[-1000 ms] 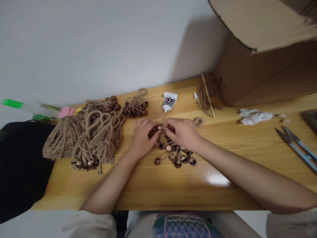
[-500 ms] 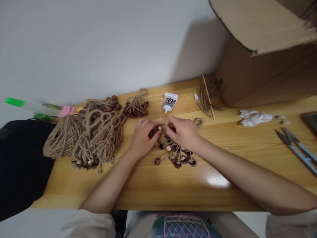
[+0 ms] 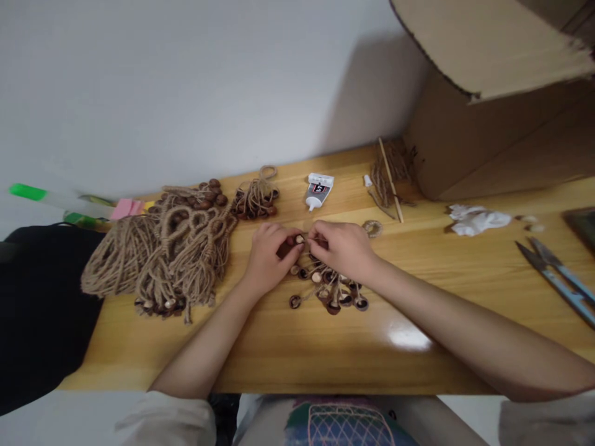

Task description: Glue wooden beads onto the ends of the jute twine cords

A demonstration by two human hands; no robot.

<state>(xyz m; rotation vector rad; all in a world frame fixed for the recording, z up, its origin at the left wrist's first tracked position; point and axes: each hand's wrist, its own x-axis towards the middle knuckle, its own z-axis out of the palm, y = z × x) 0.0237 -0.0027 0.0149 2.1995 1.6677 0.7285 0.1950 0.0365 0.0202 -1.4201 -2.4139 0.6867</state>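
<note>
Between thumb and fingers, my left hand pinches a small nut shell with a pale inside. My right hand is closed right beside it, fingertips pinched at what looks like a twine cord running to the shell; its end is too small to make out. Below both hands lies a cluster of corded nut shells, open sides showing dark or pale insides. A twine ring rests just beyond my right hand. Behind the hands lies a grey and white glue tube, nozzle uncapped, with a white cap to its right.
Bundles of knotted twine and a smaller shell bunch lie left. A stick crosses loose twine. Rightward are crumpled tissue, snips and a large cardboard box. Black cloth covers the left end.
My right hand has shifted very slightly at the fingertips. My left hand keeps its pinch on the shell, and everything else lies as before.
</note>
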